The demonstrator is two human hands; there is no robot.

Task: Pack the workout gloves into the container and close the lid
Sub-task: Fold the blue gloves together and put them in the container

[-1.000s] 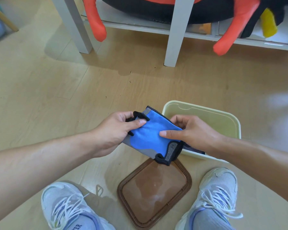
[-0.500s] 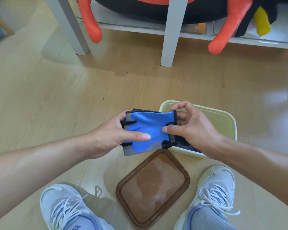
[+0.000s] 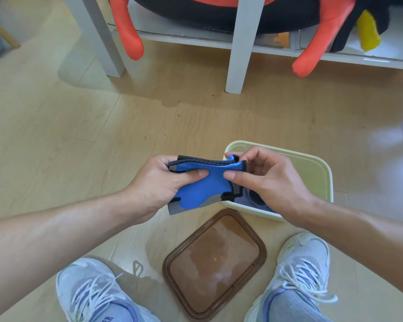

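Head view, looking down: both hands hold 1 blue glove (image 3: 205, 184) in the air. The left hand (image 3: 159, 184) pinches its left end, thumb on the blue face and fingers curled behind. The right hand (image 3: 269, 182) pinches the right end, thumb pressed on the blue fabric and fingers curled round the far edge. The glove is bent between them, its black padded side showing along the top edge and its grey cuff hanging below the left thumb.

Under and beyond the right hand sits the box (image 3: 321, 173), pale green and open on the floor (image 3: 56, 135). Inside it, just below the right palm, a bit of dark grey-blue fabric shows; whether that is the 2nd glove cannot be told. The held glove hangs over the box's near left corner, partly outside the rim.

Below both hands, close to the box's near wall, the brown lid (image 3: 215, 263) lies flat on the floor. It sits between 2 white shoes (image 3: 86, 291), 1 beneath each forearm. Well beyond the hands stand white shelf legs (image 3: 239, 43) with orange and black stuffed shapes (image 3: 321, 36) hanging above them
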